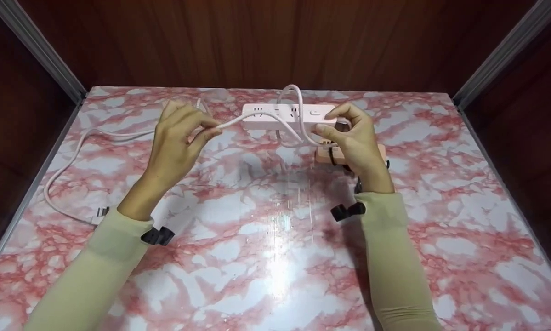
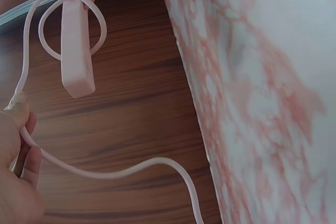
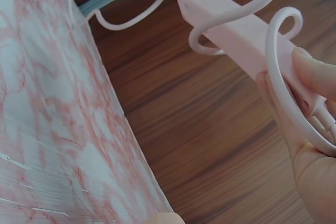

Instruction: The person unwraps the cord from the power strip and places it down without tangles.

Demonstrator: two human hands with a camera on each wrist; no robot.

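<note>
My right hand (image 1: 355,135) grips the right end of a pale pink power strip (image 1: 266,120), held up above the table. Its cord (image 1: 229,122) is wound loosely round the strip's middle, and one loop stands up over the sockets. To the left, thumb and fingers of my left hand (image 1: 176,135) pinch the cord away from the strip. In the left wrist view the cord (image 2: 121,173) runs on below that hand. The right wrist view shows the strip (image 3: 231,30) with cord passing across it and beside my palm.
Beneath my right hand lies a peach-coloured power strip (image 1: 323,155) with a black cord around it, partly hidden. The rest of the pink cord curves along the table's left side to its plug (image 1: 101,215). Dark wooden panels (image 1: 201,41) enclose the marbled table (image 1: 238,276).
</note>
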